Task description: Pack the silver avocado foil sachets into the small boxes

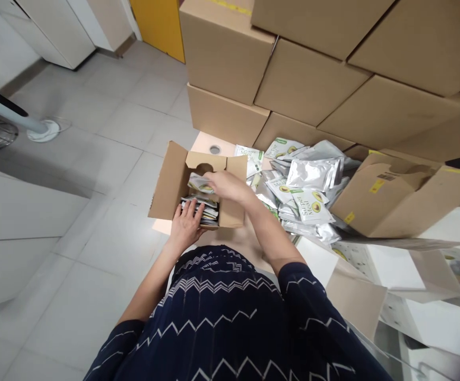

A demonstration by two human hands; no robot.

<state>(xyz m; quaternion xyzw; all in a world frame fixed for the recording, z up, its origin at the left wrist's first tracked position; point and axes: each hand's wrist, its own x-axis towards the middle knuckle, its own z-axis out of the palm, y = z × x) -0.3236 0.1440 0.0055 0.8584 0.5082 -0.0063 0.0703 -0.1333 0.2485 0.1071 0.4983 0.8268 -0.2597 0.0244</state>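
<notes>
A small open cardboard box (169,180) stands in front of me with its flaps folded outward. Inside its near part, flat packets (210,212) are lined up on edge. My left hand (187,225) reaches over the box's near left corner, fingers spread and lying on those packets. My right hand (227,185) comes in from the right, pinching a white and green packet (199,183) over the box's far part. Its fingertips are partly hidden. To the right lies a loose heap of silver and white meal packets (311,206), some showing an avocado picture.
Large cardboard boxes (313,74) are stacked behind the heap. An opened carton (380,196) leans at its right side, with white boxes (396,267) nearer me. At left are tiled floor (111,222), a grey cabinet (19,227) and a pole on a round base (43,130).
</notes>
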